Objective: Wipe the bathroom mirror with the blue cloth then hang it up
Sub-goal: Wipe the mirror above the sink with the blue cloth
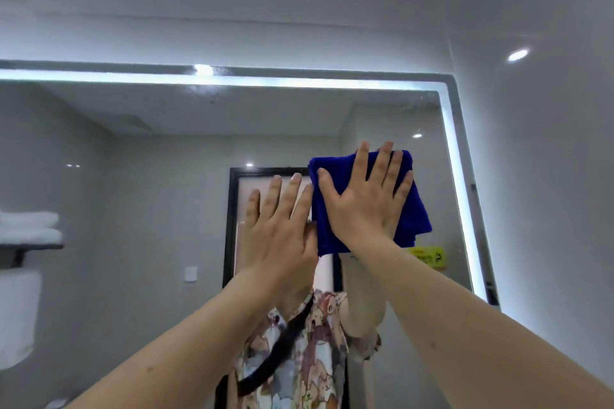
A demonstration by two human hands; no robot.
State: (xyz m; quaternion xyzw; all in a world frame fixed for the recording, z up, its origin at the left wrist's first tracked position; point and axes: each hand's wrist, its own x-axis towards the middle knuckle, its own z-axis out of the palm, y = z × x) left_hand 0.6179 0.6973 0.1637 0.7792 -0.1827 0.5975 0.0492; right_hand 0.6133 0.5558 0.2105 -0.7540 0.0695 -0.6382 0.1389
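Observation:
A folded blue cloth (415,209) lies flat against the bathroom mirror (149,176), in its upper right part. My right hand (362,199) presses on the cloth with fingers spread and straight. My left hand (279,229) is raised just left of the cloth, fingers straight, flat toward the glass beside the cloth's left edge. The mirror has a lit white strip (455,159) along its top and right edges. Small specks show on the glass near the top edge.
The mirror reflects a shelf with folded white towels (30,226) at left, a dark-framed doorway (232,226), and a person in a patterned shirt. A yellow sticker (430,255) sits below the cloth. Grey wall (531,176) lies right of the mirror.

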